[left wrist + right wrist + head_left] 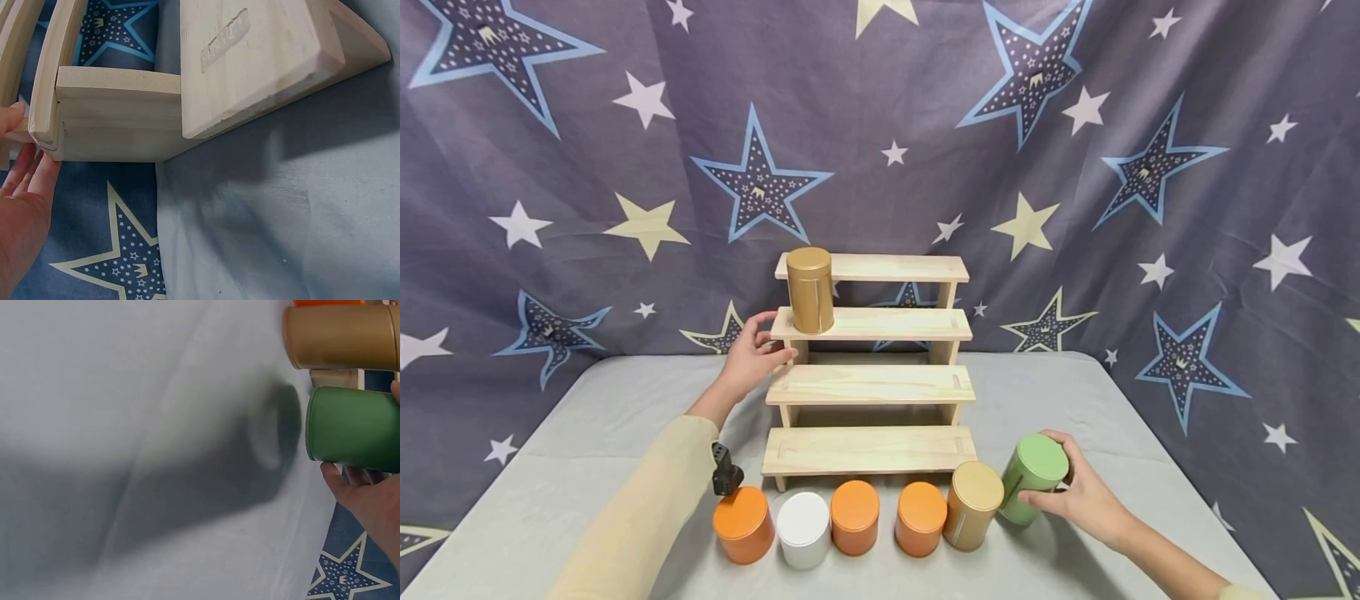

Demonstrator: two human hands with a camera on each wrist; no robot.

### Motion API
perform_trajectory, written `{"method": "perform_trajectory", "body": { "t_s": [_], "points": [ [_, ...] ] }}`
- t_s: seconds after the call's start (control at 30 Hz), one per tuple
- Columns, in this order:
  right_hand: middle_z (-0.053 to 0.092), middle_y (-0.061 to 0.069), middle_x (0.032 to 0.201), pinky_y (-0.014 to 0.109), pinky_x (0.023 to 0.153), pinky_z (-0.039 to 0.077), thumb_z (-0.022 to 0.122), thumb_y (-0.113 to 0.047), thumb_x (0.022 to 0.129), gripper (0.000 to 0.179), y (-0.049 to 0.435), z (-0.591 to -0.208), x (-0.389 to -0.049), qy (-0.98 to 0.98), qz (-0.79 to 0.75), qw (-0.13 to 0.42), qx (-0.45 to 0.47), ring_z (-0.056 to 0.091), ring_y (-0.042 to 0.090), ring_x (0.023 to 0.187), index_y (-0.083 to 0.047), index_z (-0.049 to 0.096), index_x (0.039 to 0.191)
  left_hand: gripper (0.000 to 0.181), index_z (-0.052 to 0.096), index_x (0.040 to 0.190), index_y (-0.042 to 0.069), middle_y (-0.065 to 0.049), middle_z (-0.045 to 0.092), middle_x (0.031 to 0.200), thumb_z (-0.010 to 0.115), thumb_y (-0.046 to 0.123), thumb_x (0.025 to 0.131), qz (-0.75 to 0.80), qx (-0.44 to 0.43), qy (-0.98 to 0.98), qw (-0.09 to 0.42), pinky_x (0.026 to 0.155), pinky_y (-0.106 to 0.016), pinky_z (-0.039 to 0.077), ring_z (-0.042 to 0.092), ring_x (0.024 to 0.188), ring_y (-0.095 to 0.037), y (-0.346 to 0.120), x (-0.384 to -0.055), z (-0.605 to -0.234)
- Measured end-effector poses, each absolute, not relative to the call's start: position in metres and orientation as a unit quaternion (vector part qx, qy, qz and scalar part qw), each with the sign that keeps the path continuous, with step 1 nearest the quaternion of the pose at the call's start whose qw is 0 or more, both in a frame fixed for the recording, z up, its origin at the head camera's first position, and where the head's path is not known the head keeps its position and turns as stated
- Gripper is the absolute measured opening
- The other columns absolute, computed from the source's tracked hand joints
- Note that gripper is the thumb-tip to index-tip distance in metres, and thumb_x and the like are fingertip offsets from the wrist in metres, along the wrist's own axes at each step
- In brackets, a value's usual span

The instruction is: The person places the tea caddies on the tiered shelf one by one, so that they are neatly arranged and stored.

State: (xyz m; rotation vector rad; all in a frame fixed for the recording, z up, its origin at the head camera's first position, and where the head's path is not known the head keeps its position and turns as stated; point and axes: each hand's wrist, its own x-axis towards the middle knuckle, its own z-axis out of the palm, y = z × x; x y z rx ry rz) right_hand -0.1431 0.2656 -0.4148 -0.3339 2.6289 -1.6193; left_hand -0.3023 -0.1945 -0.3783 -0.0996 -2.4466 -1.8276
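Left hand (pixel 751 358) pinches a pale wooden stepped rack (pixel 868 383); right of it, the right hand (pixel 1090 500) grips a green cylindrical tin (pixel 1028 477).

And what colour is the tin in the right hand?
The tin is green, shown best in the head view.

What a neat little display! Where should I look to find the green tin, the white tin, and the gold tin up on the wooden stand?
Green tin (pixel 353 429): right wrist view, side of its body.
White tin (pixel 804 528): head view, on its lid.
Higher gold tin (pixel 811 294): head view, front of its body.
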Motion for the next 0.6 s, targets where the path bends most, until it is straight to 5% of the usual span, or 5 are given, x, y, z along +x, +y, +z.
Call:
{"method": "perform_trajectory", "body": {
  "t_s": [0.6],
  "points": [
    [0.051,0.006,0.115,0.025,0.077,0.051,0.076,-0.009,0.076,0.074,0.268,-0.388,-0.155,0.857,-0.496,-0.044,-0.129,0.054,-0.002,0.094,-0.003,0.031,0.134,0.075,0.022,0.145,0.014,-0.022,0.05,0.13,0.066,0.004,0.084,-0.6,-0.035,-0.798,0.042,0.084,-0.022,0.049,0.051,0.123,-0.032,-0.195,-0.303,-0.378]
  ]
}}
